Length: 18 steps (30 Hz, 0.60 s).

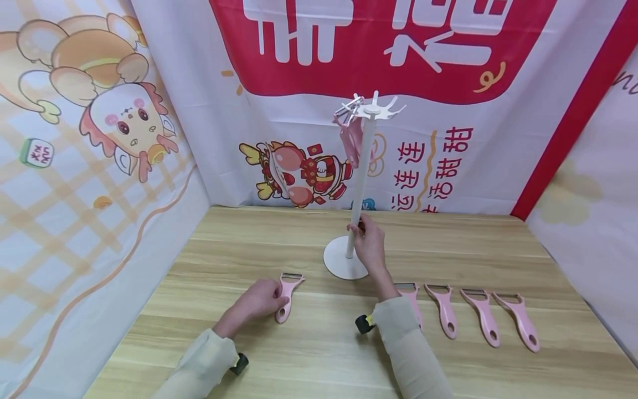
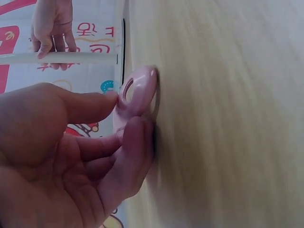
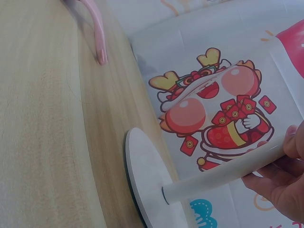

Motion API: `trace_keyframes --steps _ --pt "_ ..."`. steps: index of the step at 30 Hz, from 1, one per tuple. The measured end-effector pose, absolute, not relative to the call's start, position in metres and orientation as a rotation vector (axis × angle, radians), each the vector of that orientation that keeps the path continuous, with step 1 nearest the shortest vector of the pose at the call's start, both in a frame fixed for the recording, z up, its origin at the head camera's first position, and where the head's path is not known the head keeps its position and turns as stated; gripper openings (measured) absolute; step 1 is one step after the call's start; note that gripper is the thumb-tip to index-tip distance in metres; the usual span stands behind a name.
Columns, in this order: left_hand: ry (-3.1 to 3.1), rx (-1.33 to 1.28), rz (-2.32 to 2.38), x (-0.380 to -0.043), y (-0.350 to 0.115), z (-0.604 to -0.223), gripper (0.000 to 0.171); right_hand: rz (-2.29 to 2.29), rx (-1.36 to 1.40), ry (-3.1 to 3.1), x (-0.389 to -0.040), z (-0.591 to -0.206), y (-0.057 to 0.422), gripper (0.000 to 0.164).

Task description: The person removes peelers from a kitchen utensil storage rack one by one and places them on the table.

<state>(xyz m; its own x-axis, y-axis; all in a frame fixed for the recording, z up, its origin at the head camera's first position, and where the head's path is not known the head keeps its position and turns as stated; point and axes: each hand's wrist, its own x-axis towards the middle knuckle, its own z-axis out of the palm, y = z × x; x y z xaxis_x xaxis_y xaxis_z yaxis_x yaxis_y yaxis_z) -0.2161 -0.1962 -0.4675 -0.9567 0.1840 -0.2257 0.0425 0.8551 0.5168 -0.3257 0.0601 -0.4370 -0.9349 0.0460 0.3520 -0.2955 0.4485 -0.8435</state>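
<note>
My left hand (image 1: pixel 260 299) pinches the handle of a pink peeler (image 1: pixel 287 299) low over the table, thumb on one side and fingertips on the other. In the left wrist view the holed end of that peeler (image 2: pixel 141 90) points toward the camera. With its fingers around the white pole (image 1: pixel 363 172) of a rotating-hook style stand, my right hand (image 1: pixel 369 244) grips it a little above the round base (image 1: pixel 344 265). Pink peelers (image 1: pixel 351 141) hang from the left hooks at the top of the stand, overlapping one another.
To the right, several pink peelers (image 1: pixel 479 313) lie in a row on the wooden table (image 1: pixel 319 354), blades facing away. My right sleeve (image 1: pixel 406 332) partly covers the leftmost one. A printed cloth (image 1: pixel 299 122) hangs behind the table, and another patterned cloth (image 1: pixel 75 221) stands on the left.
</note>
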Motion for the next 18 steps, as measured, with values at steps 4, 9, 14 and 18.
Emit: trace_keyframes --steps 4,9,14,18 --pt "2.779 0.186 0.720 -0.221 -0.197 -0.450 0.024 1.474 0.228 -2.379 -0.325 -0.437 0.061 0.016" --pt "2.855 0.316 0.780 -0.236 -0.187 -0.414 0.018 1.477 0.220 -2.378 -0.327 -0.437 0.061 0.016" --pt "2.887 0.468 0.944 -0.250 -0.172 -0.380 0.013 1.477 0.221 -2.368 -0.328 -0.438 0.061 0.015" --pt "2.907 0.559 1.088 -0.260 -0.161 -0.359 0.015 1.475 0.227 -2.360 -0.328 -0.440 0.061 0.013"
